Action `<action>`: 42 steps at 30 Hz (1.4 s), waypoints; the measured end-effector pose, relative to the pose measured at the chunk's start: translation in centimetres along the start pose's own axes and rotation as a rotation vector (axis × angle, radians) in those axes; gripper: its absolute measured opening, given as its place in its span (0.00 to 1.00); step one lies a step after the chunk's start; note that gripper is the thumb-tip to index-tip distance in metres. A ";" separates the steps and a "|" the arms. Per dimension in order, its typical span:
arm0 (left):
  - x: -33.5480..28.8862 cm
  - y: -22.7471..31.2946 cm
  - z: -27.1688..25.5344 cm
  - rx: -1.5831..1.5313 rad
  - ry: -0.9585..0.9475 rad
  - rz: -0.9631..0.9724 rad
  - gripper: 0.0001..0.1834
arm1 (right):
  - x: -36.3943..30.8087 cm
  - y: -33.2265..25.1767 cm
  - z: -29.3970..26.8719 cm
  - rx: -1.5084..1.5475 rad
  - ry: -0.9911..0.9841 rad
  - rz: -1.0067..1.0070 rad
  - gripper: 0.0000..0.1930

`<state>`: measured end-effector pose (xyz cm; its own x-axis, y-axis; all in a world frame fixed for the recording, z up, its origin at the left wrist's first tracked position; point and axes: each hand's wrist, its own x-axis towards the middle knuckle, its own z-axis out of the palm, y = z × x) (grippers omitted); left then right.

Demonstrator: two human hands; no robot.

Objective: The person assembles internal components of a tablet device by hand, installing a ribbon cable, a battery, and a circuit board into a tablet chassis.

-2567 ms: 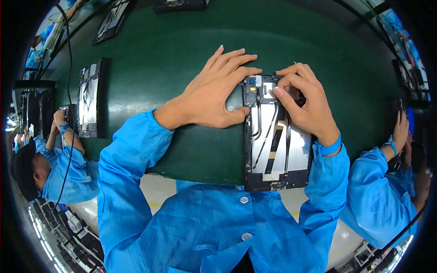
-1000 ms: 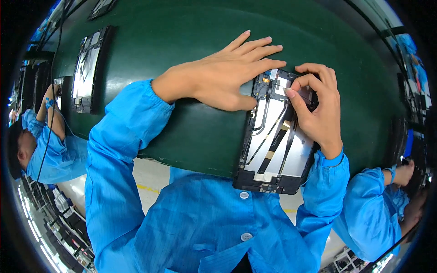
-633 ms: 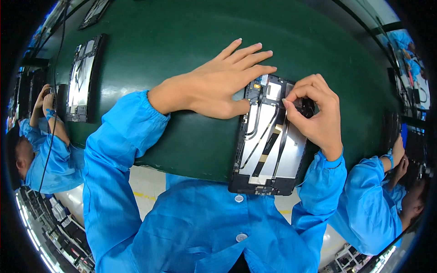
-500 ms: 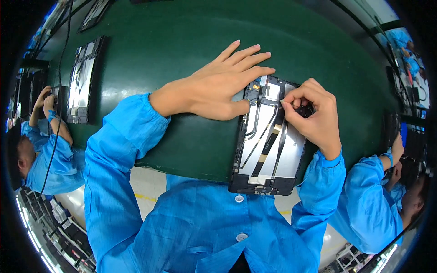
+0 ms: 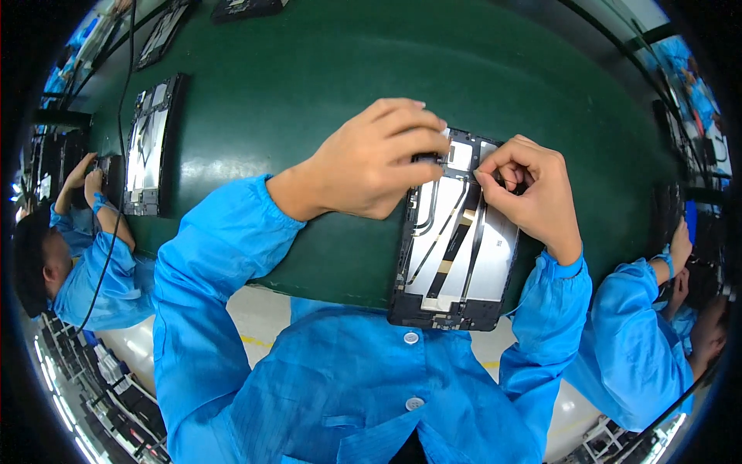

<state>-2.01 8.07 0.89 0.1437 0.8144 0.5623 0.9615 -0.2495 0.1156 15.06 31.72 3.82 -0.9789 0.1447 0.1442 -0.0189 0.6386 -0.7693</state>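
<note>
An opened tablet (image 5: 487, 255) lies at the bench's near edge, its inside facing up. Silver panels, black flat cables and a dark frame show in it. Over its far left corner my left hand (image 5: 379, 158) hovers, fingers half bent and apart, slightly smeared, with nothing visible held. My right hand (image 5: 533, 182) is at the tablet's upper right, thumb and forefinger pinched together just above the top of a black cable (image 5: 474, 255). Whatever is between those fingertips is too small to make out. The right hand hides the tablet's far right corner.
On the green bench (image 5: 309, 93), another opened tablet (image 5: 148, 147) lies at left, with more dark devices (image 5: 162, 35) at the far left edge. A black cord (image 5: 124, 93) hangs down the left side. Co-workers in blue sit at left (image 5: 104, 286) and right (image 5: 630, 340).
My left hand has lifted from lying spread across the tablet's far left corner, and its fingers have curled. The right hand keeps its pinch at nearly the same spot.
</note>
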 end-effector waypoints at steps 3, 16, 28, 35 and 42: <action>0.0 1.4 -0.1 0.117 0.007 0.050 0.19 | -0.1 0.1 0.1 0.005 0.020 -0.009 0.05; -1.4 6.9 0.1 -0.175 -0.202 -0.076 0.32 | -0.3 0.5 0.4 0.023 0.048 -0.030 0.05; -1.5 7.3 0.4 -0.428 0.021 -0.067 0.27 | -1.2 -0.4 -0.3 -0.004 -0.104 0.010 0.07; -1.8 5.1 -0.6 -0.155 0.114 -0.182 0.21 | -1.3 -0.4 -0.7 0.052 -0.129 0.082 0.08; -1.3 4.8 0.0 0.020 0.113 -0.229 0.22 | -0.7 -1.1 -0.3 0.035 -0.046 0.069 0.07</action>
<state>2.39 5.79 0.73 -0.1040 0.7845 0.6114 0.9706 -0.0541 0.2345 15.80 31.13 4.76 -0.9863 0.1524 0.0623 0.0426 0.6015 -0.7977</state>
